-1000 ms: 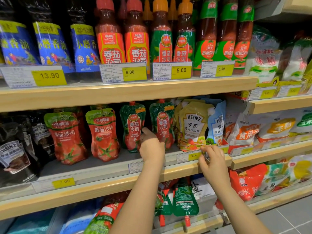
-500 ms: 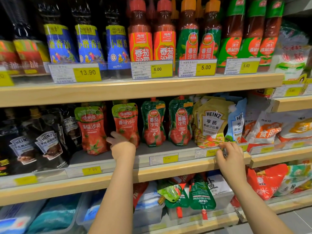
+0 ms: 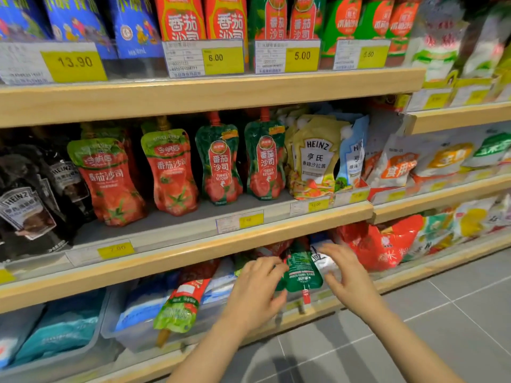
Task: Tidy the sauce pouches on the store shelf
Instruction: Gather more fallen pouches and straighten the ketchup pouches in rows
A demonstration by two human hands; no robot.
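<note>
- Two bare hands close in on a dark green ketchup pouch (image 3: 302,275) hanging spout-down over the front lip of the bottom shelf (image 3: 387,284), below the tidy middle row
- The left hand (image 3: 255,293) has its fingers spread and curled against the pouch's left edge; whether it has a firm hold cannot be told through the blur
- The right hand (image 3: 349,277) is open, fingers fanned beside the pouch's right edge, gripping nothing that can be seen
- A second pouch, red and green (image 3: 181,308), droops cap-down over a clear bin (image 3: 121,337) further left, still out of place
- On the middle shelf (image 3: 249,246), the standing green pouches (image 3: 218,164) face forward with spouts up, which looks like the pattern to match
- Judged from this, the step goes best if both hands pinch the pouch by its side seams, turn it spout-up and seat its flat base well back from the lip
- Squeezing the soft belly would likely let it slump forward again, so support from below seems wiser
</note>
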